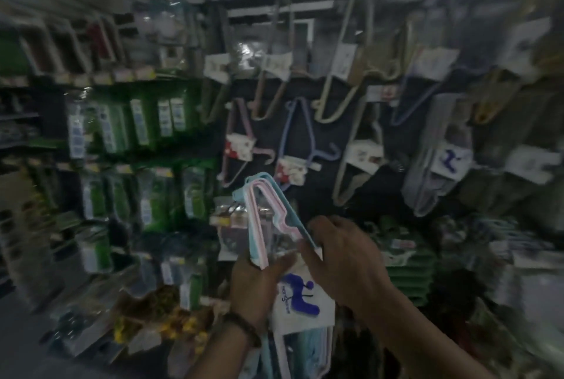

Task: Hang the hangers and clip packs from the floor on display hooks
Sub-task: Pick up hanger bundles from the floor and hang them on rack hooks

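Low at 6 o'clock, both hands carry 1 hanger pack [262, 210], a bundle of pale blue, pink and white hangers with a white label card [300, 296] printed in blue.

The left hand [254, 284], a beaded bracelet [244, 325] on its wrist, comes up from 7 o'clock. It grips the pack's lower side, with the thumb laid across the front, and probably takes the weight.

The right hand [345, 259] reaches in from 4 o'clock, back of the hand toward the camera. Its fingers are curled over the pack's blue upper edge, which looks like a steadying, steering hold.

The pack is tilted so that 1 narrow corner points up toward 11 o'clock, while the label end hangs down between the forearms. That corner seems raised so it can be slipped over a display hook.

Beyond it, from 12 to 2 o'clock, a dark display panel [317, 195] carries hung hanger packs [351, 73]. A grey pack [442, 159] there bears a similar blue logo. No free hook can be made out through the blur.

At 9 to 10 o'clock, shelves hold green packets [143, 125].
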{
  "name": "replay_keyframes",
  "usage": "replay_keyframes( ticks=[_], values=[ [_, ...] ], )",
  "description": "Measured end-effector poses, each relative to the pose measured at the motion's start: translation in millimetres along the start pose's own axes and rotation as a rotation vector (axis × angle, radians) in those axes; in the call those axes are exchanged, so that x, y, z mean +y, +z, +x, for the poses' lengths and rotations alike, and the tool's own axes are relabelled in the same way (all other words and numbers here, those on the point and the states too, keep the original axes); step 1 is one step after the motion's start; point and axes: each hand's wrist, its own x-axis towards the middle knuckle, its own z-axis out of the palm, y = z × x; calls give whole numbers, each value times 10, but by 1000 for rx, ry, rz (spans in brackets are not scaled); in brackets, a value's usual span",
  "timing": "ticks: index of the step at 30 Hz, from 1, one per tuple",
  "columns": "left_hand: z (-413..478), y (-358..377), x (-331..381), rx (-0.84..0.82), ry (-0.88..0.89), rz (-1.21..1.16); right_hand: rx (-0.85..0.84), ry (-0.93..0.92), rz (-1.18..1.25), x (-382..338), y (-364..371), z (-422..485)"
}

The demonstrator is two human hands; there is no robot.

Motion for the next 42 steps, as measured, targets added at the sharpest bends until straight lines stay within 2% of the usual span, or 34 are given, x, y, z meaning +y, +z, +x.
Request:
replay_keyframes(
  ticks=[3,8,10,13,18,22,27,31,34,38,42],
  values=[
    [136,645,-39,-109,50,104,-118,42,-1,512,-101,197],
    [403,1521,-11,-302,126,126,-131,42,-97,1458,-287,375],
    [495,1805,53,-298,122,171,-148,8,-227,1763,-370,447],
    [733,2133,65,-284,136,277,-88,80,-235,2143,-469,606],
    [1057,2308,136,-156,289,266,-13,170,-276,2619,-559,804],
    [1482,2149,193,-175,431,399,36,276,-192,2769,-574,980],
    [2057,1856,312,-163,648,590,-64,335,-273,2701,-405,1373],
    [2425,1708,523,-261,703,657,-119,380,-299,2612,-245,1754],
    [2681,1722,620,-431,685,655,-145,427,-311,2575,-178,2037],
    [2883,1794,700,-624,733,617,-77,416,-364,2525,-200,2291],
    [3018,1914,724,-630,808,597,4,341,-452,2461,-229,2309]
  ],
)
